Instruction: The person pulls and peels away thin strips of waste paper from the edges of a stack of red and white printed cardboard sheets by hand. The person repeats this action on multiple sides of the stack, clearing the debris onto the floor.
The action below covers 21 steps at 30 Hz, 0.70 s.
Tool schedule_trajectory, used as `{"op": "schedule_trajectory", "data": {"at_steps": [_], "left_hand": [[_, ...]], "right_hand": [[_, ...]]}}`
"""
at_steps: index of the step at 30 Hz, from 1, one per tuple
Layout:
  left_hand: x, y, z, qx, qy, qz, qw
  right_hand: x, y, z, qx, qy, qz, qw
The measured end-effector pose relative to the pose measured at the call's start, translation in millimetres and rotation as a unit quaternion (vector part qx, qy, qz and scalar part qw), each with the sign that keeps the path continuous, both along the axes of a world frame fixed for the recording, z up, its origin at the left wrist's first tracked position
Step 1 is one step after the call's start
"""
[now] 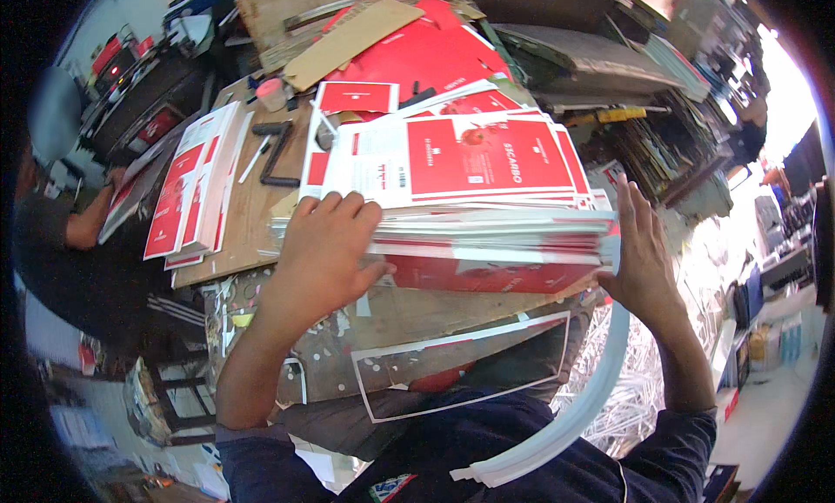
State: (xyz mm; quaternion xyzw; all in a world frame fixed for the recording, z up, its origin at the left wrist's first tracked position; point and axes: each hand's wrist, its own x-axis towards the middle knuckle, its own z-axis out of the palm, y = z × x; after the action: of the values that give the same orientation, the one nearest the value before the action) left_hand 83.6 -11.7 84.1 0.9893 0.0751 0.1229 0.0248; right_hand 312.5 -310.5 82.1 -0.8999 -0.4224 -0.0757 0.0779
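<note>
A thick stack of red and white printed card sheets (496,159) lies in front of me, its layered edges facing my body. My left hand (326,251) grips the stack's near left corner, fingers bent over the top and thumb against the front. At the right end, my right hand (642,251) stands upright with fingers stretched out and palm toward the stack. A bundle of long white paper strips (600,381) hangs between that palm and the stack, curving down across my lap. Whether the right hand touches the strips or the stack is hard to see.
Another red and white stack (196,185) stands left on the wooden board (252,233), near a black clamp-like tool (277,155). A thin white rectangular frame (461,364) lies near me. Paper scraps (626,364) cover the right floor. Someone's hand (87,220) shows far left.
</note>
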Motion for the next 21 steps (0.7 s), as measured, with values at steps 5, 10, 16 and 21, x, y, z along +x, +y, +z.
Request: {"op": "schedule_trajectory", "data": {"at_steps": [5, 10, 16, 21], "left_hand": [[58, -46, -10, -0.03, 0.003, -0.063, 0.998], [52, -23, -6, -0.136, -0.066, -0.117, 0.982], [-8, 35, 24, -0.436, -0.214, 0.106, 0.868], [-62, 86, 38, -0.414, -0.431, 0.107, 0.794]], "right_hand": [[13, -15, -46, 0.114, 0.201, 0.001, 0.973], [25, -62, -68, 0.114, 0.252, -0.032, 0.96], [20, -122, -108, 0.163, 0.362, -0.058, 0.916], [15, -186, -152, 0.122, 0.416, -0.075, 0.898]]}}
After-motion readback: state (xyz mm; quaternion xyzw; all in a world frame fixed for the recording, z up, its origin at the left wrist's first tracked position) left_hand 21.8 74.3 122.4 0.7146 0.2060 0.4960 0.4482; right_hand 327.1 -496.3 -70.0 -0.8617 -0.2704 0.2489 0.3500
